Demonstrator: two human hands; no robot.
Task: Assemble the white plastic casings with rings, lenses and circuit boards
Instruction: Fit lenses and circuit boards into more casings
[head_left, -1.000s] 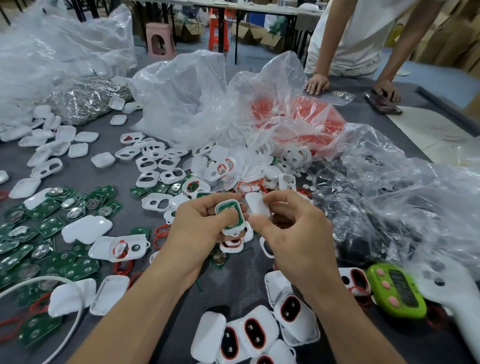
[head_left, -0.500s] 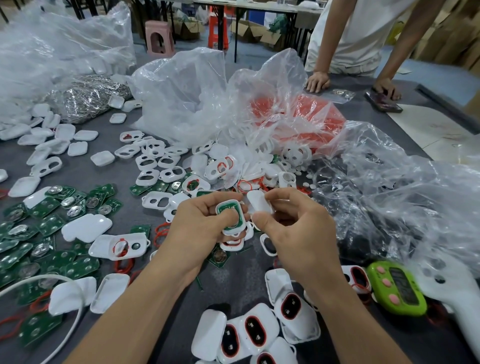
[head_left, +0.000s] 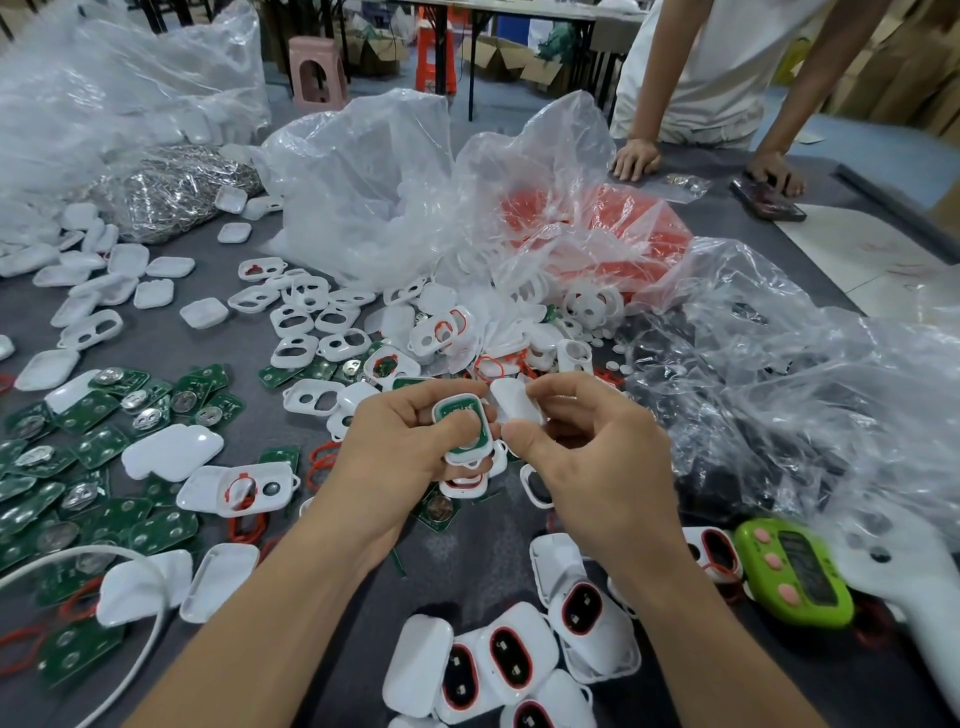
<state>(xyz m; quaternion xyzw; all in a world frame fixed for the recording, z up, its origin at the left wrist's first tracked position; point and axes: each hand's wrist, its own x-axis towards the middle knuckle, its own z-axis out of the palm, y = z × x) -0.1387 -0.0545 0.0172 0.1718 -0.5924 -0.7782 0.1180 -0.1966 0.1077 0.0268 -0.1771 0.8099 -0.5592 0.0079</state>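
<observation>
My left hand (head_left: 400, 441) grips a white casing half (head_left: 462, 427) with a green circuit board seated inside it, thumb pressing on the board. Right beside it, my right hand (head_left: 592, 457) pinches a plain white casing cover (head_left: 511, 402) between thumb and fingers, tilted, its edge close to the casing half. Both hands hover above the grey table (head_left: 467, 551) near its middle. Several finished casings with dark lenses and red rings (head_left: 514, 654) lie at the front.
Green circuit boards (head_left: 104, 426) and white covers spread on the left. White frames (head_left: 306, 322), red rings and crumpled plastic bags (head_left: 779, 374) fill the middle and right. A green timer (head_left: 795, 571) lies at the right. Another person's hand (head_left: 636, 158) rests on the far edge.
Both hands stay together in the same spot. The right hand has turned the white cover slightly and brought it a bit nearer to the casing half.
</observation>
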